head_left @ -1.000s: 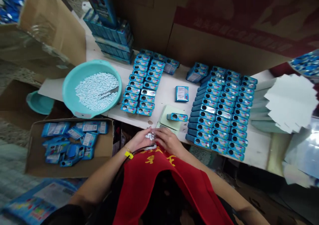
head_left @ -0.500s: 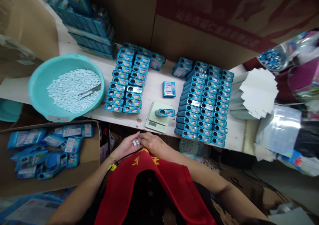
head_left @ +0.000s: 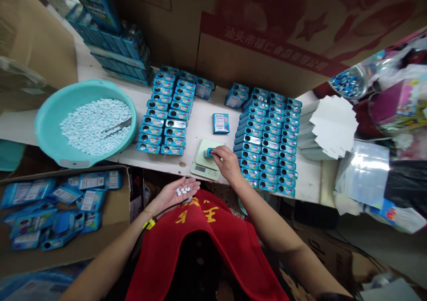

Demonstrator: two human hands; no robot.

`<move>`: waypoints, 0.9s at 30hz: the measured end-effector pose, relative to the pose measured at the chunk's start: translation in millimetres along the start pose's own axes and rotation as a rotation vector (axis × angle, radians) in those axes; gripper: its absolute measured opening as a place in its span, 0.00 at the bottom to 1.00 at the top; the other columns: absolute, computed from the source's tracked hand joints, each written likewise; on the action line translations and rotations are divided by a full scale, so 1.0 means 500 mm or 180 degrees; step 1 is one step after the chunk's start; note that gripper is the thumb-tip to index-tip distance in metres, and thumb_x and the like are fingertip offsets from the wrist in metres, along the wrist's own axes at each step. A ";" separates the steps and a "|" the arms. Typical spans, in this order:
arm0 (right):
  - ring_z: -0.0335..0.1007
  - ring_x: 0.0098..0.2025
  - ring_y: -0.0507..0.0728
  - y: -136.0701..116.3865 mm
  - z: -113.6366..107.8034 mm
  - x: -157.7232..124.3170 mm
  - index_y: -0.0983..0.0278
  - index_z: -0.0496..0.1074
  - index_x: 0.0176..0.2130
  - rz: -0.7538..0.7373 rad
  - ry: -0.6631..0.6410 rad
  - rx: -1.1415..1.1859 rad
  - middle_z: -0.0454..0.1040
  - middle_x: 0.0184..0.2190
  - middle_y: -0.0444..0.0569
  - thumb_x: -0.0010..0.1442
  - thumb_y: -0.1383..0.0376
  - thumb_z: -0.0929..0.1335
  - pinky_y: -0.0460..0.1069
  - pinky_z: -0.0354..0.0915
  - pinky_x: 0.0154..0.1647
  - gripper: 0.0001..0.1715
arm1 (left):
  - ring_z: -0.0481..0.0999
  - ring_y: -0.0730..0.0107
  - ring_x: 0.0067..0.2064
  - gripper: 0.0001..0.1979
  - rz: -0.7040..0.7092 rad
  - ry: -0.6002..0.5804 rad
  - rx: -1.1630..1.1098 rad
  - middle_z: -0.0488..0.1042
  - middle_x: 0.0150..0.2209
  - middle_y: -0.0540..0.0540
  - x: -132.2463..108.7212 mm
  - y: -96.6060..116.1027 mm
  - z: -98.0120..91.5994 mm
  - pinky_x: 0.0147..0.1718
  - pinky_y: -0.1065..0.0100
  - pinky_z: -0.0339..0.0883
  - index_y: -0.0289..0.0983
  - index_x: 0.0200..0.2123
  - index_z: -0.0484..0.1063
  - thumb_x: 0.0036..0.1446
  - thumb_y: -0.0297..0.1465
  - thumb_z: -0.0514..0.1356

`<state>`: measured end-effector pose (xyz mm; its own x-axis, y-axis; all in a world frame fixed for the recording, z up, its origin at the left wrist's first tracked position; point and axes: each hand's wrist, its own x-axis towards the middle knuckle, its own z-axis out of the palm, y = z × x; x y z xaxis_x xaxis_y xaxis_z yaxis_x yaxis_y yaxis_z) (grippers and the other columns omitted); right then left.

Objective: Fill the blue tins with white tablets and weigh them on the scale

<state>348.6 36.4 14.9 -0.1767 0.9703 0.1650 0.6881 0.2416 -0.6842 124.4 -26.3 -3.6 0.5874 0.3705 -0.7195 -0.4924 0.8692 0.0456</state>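
I am holding my left hand (head_left: 175, 193) palm up and open, slightly cupped, just off the near edge of the worktop (head_left: 203, 123), with a few white tablets (head_left: 183, 190) lying loose in the palm. My right hand (head_left: 227, 161) is resting over the scale (head_left: 202, 170) at the near edge, its fingertips bunched on the small blue tin (head_left: 208, 152) that is sitting on the scale's platform. I cannot tell whether those fingertips are pinching the tin itself or a tablet at its opening.

Procedure, as I judge it:

- Keep the left palm level and cupped; the tablets are lying unsecured and a tilt could shed them.
- Feed tablets singly through the tin's round opening.
- Avoid pressing on the tin, since hand weight would likely falsify the reading.
- Keep the tin centred on the platform, clear of the tin rows.

The tin rows are standing in two blocks: the left block (head_left: 165, 114) beside the teal basin (head_left: 53, 147) of loose tablets, the right block (head_left: 270, 136) toward the right edge. One flat tin (head_left: 220, 123) is lying between them.
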 end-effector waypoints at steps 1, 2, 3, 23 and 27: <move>0.66 0.40 0.53 0.008 -0.001 0.004 0.62 0.71 0.38 -0.0010 -0.0029 -0.0040 0.70 0.35 0.49 0.57 0.68 0.61 0.49 0.64 0.43 0.11 | 0.69 0.56 0.49 0.15 0.0007 0.0008 -0.0009 0.70 0.45 0.30 -0.001 -0.001 0.000 0.47 0.61 0.62 0.25 0.43 0.68 0.56 0.29 0.52; 0.66 0.40 0.54 0.012 -0.001 0.004 0.62 0.71 0.39 -0.0006 -0.0027 -0.0057 0.71 0.36 0.49 0.57 0.68 0.61 0.49 0.64 0.43 0.11 | 0.69 0.56 0.48 0.15 0.0017 0.0025 -0.0023 0.71 0.45 0.31 -0.001 -0.001 0.000 0.47 0.62 0.62 0.25 0.43 0.68 0.56 0.29 0.52; 0.66 0.41 0.54 0.012 -0.003 0.002 0.62 0.70 0.40 0.0014 0.0004 -0.0051 0.71 0.37 0.50 0.57 0.67 0.61 0.49 0.64 0.43 0.12 | 0.70 0.56 0.48 0.15 0.0022 0.0051 -0.0039 0.71 0.45 0.31 -0.003 -0.001 0.001 0.46 0.62 0.63 0.25 0.43 0.68 0.56 0.29 0.52; 0.63 0.43 0.53 -0.117 0.044 -0.064 0.62 0.68 0.42 -0.1006 -0.1059 -0.0109 0.70 0.40 0.49 0.59 0.64 0.62 0.49 0.63 0.44 0.12 | 0.74 0.68 0.33 0.12 0.0273 -0.0093 -0.0424 0.74 0.30 0.42 -0.009 0.003 0.011 0.36 0.64 0.67 0.30 0.36 0.69 0.57 0.31 0.50; 0.60 0.45 0.53 -0.157 0.093 -0.081 0.64 0.68 0.41 -0.1304 -0.1904 -0.0403 0.68 0.41 0.50 0.60 0.67 0.60 0.48 0.62 0.43 0.11 | 0.70 0.75 0.24 0.12 0.0349 -0.0061 -0.0598 0.71 0.24 0.46 -0.016 -0.002 0.003 0.29 0.71 0.67 0.30 0.30 0.68 0.58 0.30 0.49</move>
<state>268.7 -22.2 28.9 -0.7660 0.6408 -0.0507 0.5540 0.6182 -0.5576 121.0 -29.8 3.1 0.5351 0.4671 -0.7039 -0.6639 0.7478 -0.0085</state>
